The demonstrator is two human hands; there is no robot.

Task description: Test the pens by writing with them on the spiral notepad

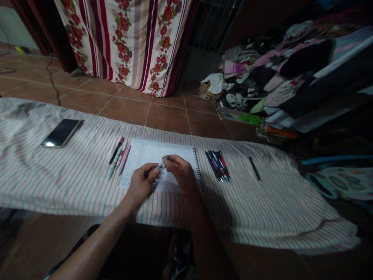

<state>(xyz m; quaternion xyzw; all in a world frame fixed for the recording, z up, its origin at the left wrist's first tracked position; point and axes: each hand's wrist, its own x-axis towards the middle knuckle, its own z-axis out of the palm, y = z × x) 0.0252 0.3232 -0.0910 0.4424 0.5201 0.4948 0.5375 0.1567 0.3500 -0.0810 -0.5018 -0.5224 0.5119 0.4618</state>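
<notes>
Over a spiral notebook with writing on its page, my two hands meet, fingertips close together. My left hand is closed in a pinch on a small white-and-dark piece, which looks like the end of a pen; the fingers hide most of it. Just to its right, my right hand is closed too, its fingertips on a small whitish piece. Whether the two pieces are joined I cannot tell. Several pens lie left of the notebook, and a group of dark pens lies to its right.
A striped cloth covers the low table. On it are a phone at the left and a single black pen at the right. Beyond are a tiled floor, a flowered curtain and a clothes pile.
</notes>
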